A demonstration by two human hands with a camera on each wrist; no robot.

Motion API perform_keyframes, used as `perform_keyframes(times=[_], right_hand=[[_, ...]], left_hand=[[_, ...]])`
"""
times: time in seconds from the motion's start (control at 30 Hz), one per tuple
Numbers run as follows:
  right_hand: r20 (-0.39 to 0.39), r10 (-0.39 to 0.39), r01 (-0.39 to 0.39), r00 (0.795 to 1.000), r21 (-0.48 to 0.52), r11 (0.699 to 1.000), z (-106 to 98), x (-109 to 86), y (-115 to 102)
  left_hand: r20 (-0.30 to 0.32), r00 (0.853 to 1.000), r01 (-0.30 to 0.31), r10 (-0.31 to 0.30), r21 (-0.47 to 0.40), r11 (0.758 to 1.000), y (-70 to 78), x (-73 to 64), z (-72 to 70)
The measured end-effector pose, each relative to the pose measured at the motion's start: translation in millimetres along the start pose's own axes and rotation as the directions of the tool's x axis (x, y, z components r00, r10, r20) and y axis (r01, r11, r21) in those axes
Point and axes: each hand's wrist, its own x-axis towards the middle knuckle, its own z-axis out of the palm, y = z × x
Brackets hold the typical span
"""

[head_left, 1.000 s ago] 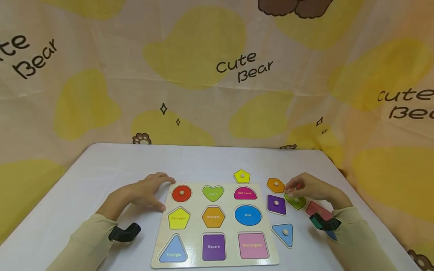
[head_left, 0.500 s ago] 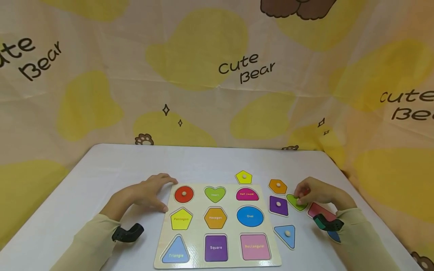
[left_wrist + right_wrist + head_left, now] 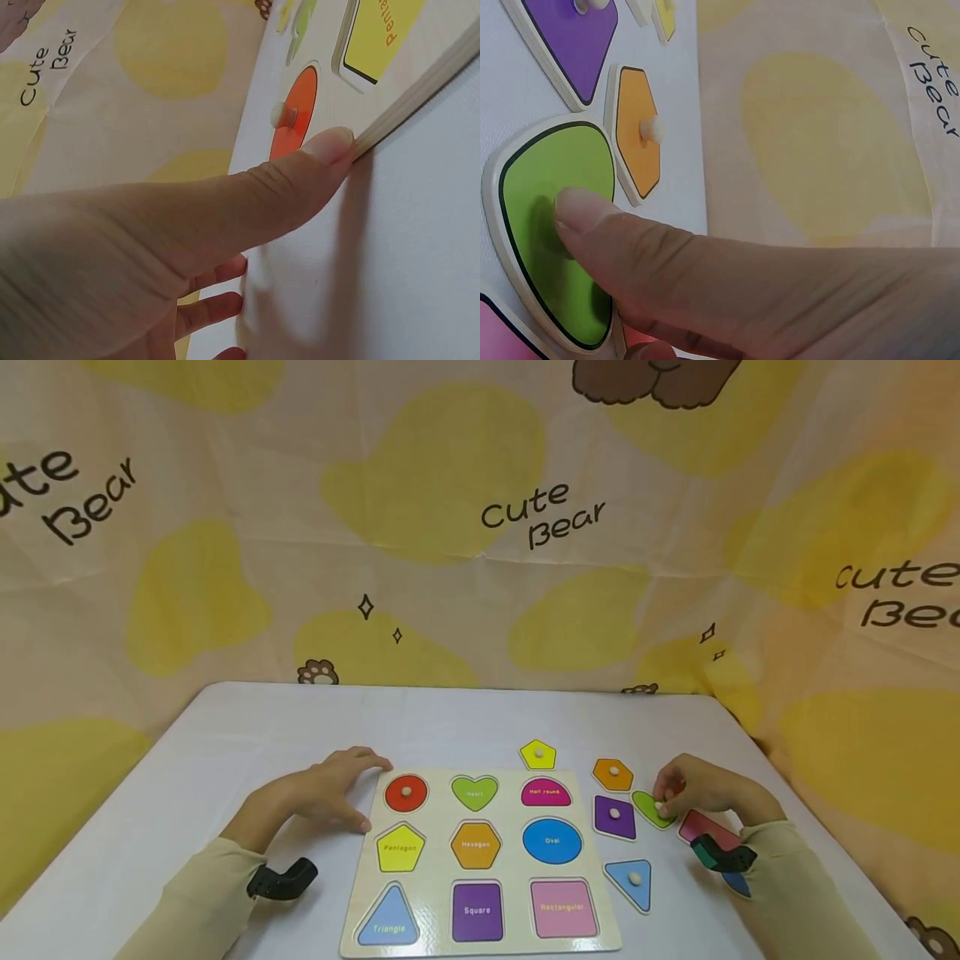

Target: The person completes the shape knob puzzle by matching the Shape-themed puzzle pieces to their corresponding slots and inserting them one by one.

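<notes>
A wooden shape puzzle board (image 3: pixel 435 943) lies flat on the table, with a red round piece (image 3: pixel 406 792) set in its upper left place. My left hand (image 3: pixel 318 789) rests at the board's upper left corner; in the left wrist view its thumb (image 3: pixel 330 146) touches the edge, the other fingers stretched out. Over on the right, my right hand (image 3: pixel 697 785) pinches the knob of a green puzzle piece (image 3: pixel 647 806), which lies on the table. In the right wrist view the thumb (image 3: pixel 592 214) covers that knob on the green face.
Around the green piece lie an orange hexagon (image 3: pixel 612 774), a purple square (image 3: pixel 614 817), a pink piece (image 3: pixel 705 828) and a blue triangle (image 3: pixel 633 881). A yellow pentagon (image 3: pixel 538 754) sits behind the board. Part of a blue piece (image 3: pixel 738 883) shows beneath the right wrist.
My right hand has shifted a little to the right and its fingers have come together on the green piece's knob. The left hand stays at the board's corner.
</notes>
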Motion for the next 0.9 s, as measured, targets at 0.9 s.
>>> perform_keyframes(times=[0.9], right_hand=[[-0.041,-0.043,0.041,0.998,-0.042,0.998,-6.3,-1.9,-5.0]], left_hand=[[0.004,1.0,-0.014,0.014,0.008,1.0,0.9,-0.1,-0.3]])
